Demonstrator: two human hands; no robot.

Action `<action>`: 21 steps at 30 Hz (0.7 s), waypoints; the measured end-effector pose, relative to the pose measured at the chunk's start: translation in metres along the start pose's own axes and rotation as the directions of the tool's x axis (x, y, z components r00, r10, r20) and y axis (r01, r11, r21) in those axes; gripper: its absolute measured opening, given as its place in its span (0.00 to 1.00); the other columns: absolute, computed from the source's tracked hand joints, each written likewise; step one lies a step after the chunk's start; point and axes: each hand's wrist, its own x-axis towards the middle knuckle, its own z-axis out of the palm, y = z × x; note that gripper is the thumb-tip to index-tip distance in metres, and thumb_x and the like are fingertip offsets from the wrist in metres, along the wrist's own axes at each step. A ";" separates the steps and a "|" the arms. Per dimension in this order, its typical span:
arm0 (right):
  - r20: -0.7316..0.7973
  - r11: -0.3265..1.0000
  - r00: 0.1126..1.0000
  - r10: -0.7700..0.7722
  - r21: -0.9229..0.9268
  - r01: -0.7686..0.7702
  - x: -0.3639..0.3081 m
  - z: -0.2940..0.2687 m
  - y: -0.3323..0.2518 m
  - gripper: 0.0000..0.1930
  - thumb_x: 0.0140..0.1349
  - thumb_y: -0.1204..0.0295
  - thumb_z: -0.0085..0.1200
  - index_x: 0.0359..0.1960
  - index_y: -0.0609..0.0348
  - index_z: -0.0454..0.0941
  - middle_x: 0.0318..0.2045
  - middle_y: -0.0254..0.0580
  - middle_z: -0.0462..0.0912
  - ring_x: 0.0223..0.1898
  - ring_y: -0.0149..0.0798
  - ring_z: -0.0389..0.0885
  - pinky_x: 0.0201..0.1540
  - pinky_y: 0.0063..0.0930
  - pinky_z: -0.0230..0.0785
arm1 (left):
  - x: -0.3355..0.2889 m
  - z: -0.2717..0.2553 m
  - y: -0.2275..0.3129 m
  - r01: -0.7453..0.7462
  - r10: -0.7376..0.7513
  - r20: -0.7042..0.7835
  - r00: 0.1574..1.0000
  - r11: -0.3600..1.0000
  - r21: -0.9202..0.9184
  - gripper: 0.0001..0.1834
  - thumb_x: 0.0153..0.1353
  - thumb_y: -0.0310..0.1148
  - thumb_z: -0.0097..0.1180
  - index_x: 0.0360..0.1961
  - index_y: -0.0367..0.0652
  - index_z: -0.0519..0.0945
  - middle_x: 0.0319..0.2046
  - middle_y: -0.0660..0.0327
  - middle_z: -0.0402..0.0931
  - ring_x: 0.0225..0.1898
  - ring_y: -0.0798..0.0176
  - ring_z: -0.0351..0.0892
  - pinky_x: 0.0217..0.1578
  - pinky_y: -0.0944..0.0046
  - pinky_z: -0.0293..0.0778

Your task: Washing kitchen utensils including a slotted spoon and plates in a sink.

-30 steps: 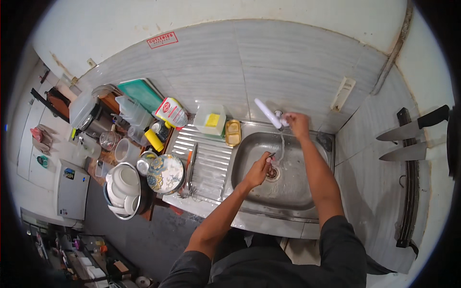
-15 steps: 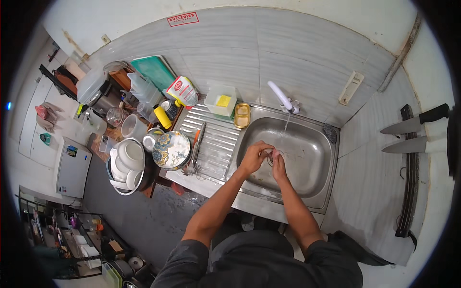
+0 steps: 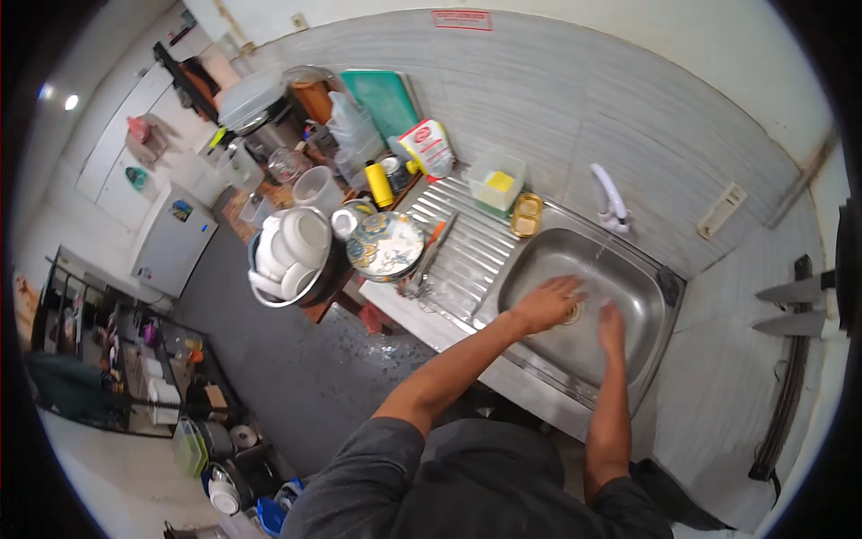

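Both hands are apart over the steel sink. My left hand is open with its fingers stretched and slightly spread, holding nothing, above the left part of the basin near the drain. To its right, my right hand points away from me with its fingers extended, a little blurred, and nothing shows in it. Beyond the hands stands the white tap, with a few drops visible below its spout. A gold sponge holder with two compartments sits at the sink's far left corner.
Left of the sink lies a ribbed drainboard with utensils. A yellow sponge is in a clear tub. Patterned plates and a basin of white bowls stand farther left. Knives hang on the right wall.
My hands were together over the basin and have moved apart, with the fingers extended. The steady water stream has shrunk to drops. The whole view has turned, shifting the sink rightward.
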 end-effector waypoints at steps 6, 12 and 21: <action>-0.443 0.984 0.897 0.001 0.159 0.077 0.012 -0.041 -0.066 0.22 0.81 0.59 0.38 0.48 0.65 0.81 0.45 0.63 0.84 0.47 0.55 0.84 0.53 0.46 0.72 | 0.027 -0.053 0.059 -0.248 0.321 -0.365 0.874 0.940 0.234 0.45 0.60 0.44 0.66 0.77 0.51 0.61 0.78 0.50 0.54 0.80 0.45 0.50 0.77 0.39 0.48; 0.012 0.921 0.996 0.093 -0.381 -0.082 -0.008 -0.035 -0.050 0.18 0.78 0.59 0.46 0.46 0.61 0.82 0.36 0.61 0.85 0.40 0.67 0.82 0.44 0.55 0.74 | 0.003 0.001 0.034 0.195 -0.274 0.305 0.912 0.944 0.267 0.50 0.62 0.54 0.63 0.79 0.47 0.56 0.81 0.47 0.42 0.82 0.43 0.39 0.78 0.38 0.39; 0.064 0.895 0.998 0.018 -0.446 0.013 0.002 -0.017 0.013 0.18 0.78 0.64 0.44 0.36 0.67 0.79 0.35 0.66 0.81 0.38 0.70 0.79 0.43 0.59 0.69 | 0.012 -0.005 0.023 0.225 -0.236 0.067 0.969 0.963 0.149 0.48 0.67 0.59 0.54 0.80 0.48 0.53 0.81 0.47 0.46 0.81 0.40 0.42 0.78 0.38 0.38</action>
